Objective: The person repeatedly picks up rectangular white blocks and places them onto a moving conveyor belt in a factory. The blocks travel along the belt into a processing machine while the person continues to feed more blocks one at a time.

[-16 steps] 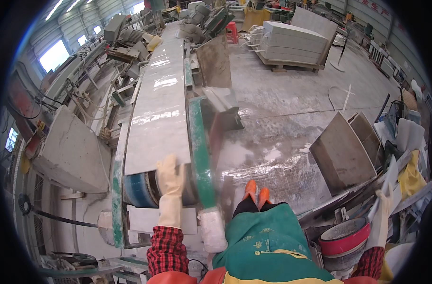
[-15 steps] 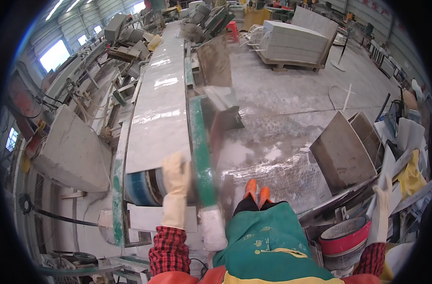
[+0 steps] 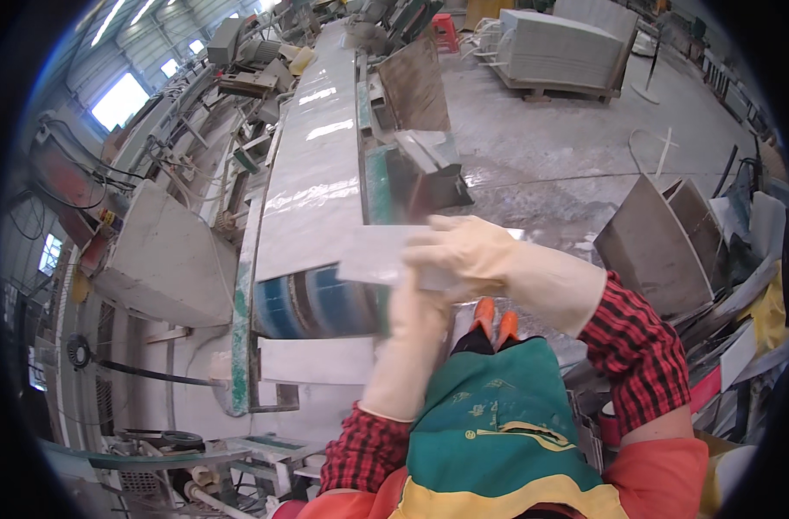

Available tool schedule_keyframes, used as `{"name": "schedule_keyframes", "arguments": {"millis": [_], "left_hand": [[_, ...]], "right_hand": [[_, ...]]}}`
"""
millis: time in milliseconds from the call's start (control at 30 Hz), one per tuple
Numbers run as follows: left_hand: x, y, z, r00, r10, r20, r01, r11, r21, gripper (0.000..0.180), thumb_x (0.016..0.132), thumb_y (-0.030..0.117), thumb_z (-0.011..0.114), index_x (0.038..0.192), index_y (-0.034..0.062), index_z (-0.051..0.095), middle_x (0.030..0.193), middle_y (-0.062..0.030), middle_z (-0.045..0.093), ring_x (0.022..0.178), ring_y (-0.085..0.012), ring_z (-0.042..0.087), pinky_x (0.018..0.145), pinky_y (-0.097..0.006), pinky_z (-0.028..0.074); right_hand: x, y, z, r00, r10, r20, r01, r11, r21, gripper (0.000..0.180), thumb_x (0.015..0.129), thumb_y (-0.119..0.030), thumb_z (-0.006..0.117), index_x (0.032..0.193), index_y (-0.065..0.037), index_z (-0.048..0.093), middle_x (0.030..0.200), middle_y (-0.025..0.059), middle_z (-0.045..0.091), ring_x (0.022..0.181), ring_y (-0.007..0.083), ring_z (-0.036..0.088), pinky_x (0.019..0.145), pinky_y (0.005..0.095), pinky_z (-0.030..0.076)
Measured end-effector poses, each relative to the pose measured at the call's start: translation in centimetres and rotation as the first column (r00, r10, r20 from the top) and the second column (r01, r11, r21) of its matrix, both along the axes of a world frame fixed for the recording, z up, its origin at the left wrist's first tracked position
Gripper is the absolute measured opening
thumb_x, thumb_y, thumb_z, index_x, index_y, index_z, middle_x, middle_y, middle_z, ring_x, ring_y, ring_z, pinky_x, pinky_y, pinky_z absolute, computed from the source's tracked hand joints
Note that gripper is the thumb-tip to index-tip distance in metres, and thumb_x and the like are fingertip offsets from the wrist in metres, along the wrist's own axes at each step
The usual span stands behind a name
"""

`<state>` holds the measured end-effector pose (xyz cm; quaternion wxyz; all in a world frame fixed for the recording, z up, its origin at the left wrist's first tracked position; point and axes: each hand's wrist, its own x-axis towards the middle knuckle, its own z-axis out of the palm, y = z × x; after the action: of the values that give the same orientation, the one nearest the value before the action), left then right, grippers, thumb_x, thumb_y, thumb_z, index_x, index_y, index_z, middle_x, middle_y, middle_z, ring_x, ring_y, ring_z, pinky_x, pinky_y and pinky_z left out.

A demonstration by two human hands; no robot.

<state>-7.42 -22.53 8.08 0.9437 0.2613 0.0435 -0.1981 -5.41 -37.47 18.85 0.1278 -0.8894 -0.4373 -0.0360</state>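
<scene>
A pale grey stone tile [image 3: 373, 255] is held flat over the near end of a long conveyor belt [image 3: 312, 173]. My right hand [image 3: 464, 251], in a cream rubber glove, grips the tile's right edge from above. My left hand [image 3: 420, 311], gloved the same, reaches up under the tile, its fingers hidden behind the tile and the right hand. Just below the tile is the belt's blue end roller [image 3: 317, 303]. I wear a green apron and red checked sleeves.
A grey box-shaped housing [image 3: 165, 259] stands left of the belt. Stone slabs lean at the right [image 3: 650, 242], and a pallet of stacked slabs [image 3: 559, 43] sits far back. A rusty plate [image 3: 412, 82] leans beside the belt. The concrete floor [image 3: 567, 164] is wet.
My right hand came in from the far right with a tile and now holds it over the belt end. My left hand left the roller and moved under the tile.
</scene>
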Motion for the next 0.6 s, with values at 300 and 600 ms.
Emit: {"name": "schedule_keyframes", "arguments": {"millis": [300, 600], "left_hand": [[3.7, 20.1, -4.6, 0.703, 0.631, -0.33, -0.488, 0.764, 0.421, 0.038, 0.096, 0.035, 0.059, 0.107, -0.0008, 0.059, 0.098, -0.0151, 0.067, 0.066, -0.0188, 0.06, 0.049, -0.031, 0.05], [7.4, 24.4, -11.0, 0.681, 0.641, -0.353, -0.504, 0.761, 0.409, 0.031, 0.097, 0.028, 0.056, 0.111, 0.0001, 0.055, 0.105, -0.0124, 0.063, 0.087, -0.0224, 0.058, 0.074, -0.034, 0.048]], "right_hand": [[-1.1, -8.5, -3.1, 0.96, -0.205, 0.191, 0.176, 0.972, 0.155, 0.052, 0.067, -0.02, 0.081, 0.112, -0.009, 0.058, 0.113, 0.0102, 0.058, 0.108, 0.0313, 0.056, 0.093, 0.0419, 0.047], [-17.7, -30.0, -11.7, 0.365, -0.849, -0.382, 0.924, 0.278, 0.264, 0.051, 0.082, -0.013, 0.071, 0.13, -0.001, 0.058, 0.134, 0.0172, 0.058, 0.128, 0.0267, 0.052, 0.106, 0.0347, 0.04]]}}
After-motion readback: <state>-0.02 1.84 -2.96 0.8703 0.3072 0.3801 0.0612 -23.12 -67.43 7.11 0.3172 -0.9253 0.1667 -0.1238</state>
